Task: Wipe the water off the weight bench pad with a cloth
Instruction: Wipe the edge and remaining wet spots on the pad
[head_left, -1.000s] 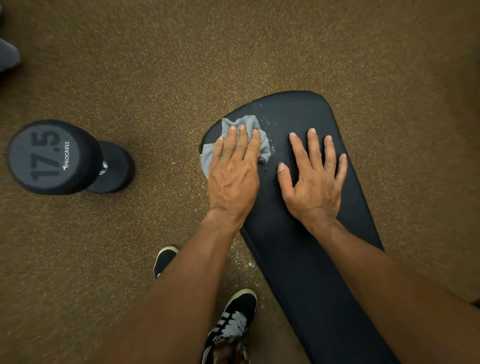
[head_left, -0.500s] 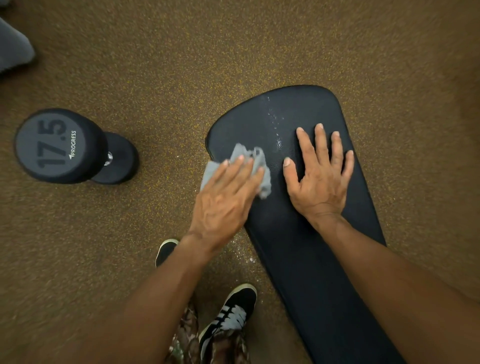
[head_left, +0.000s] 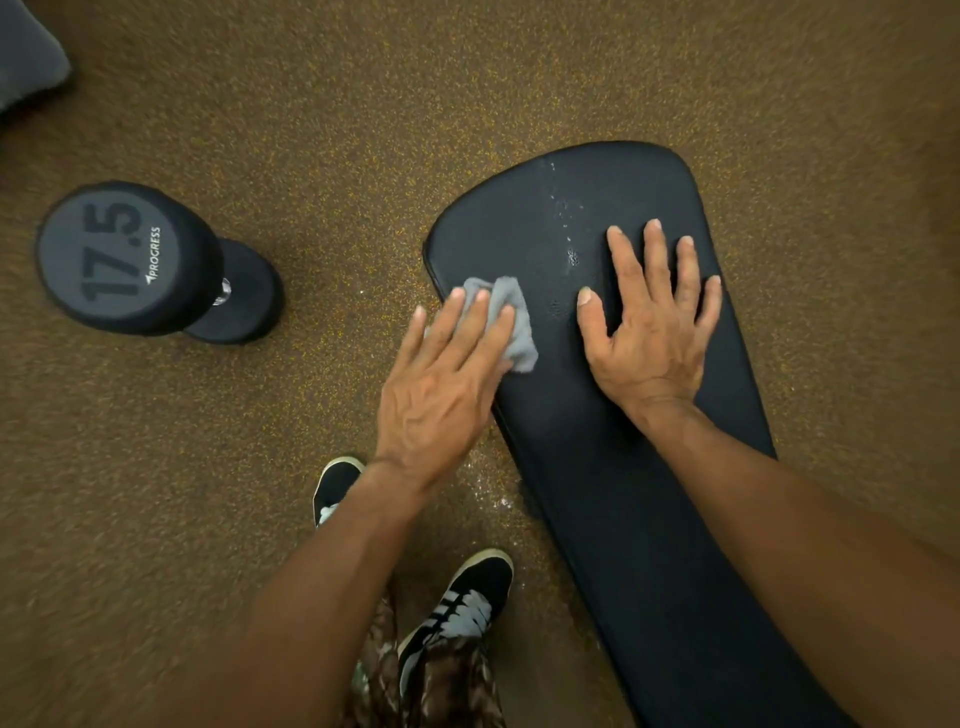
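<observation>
Flat-fingered left hand presses the grey cloth at the bench pad's left edge; water droplets lie to its upper right, beside the flat right hand.

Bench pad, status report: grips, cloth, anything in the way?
Left grip flat, pressing cloth at left edge of pad. Right grip flat on pad. Droplets unwiped beside right grip. Nothing in the way.

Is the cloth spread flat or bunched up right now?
Bunched: the cloth shows crumpled folds, pressed under the left hand.
</observation>
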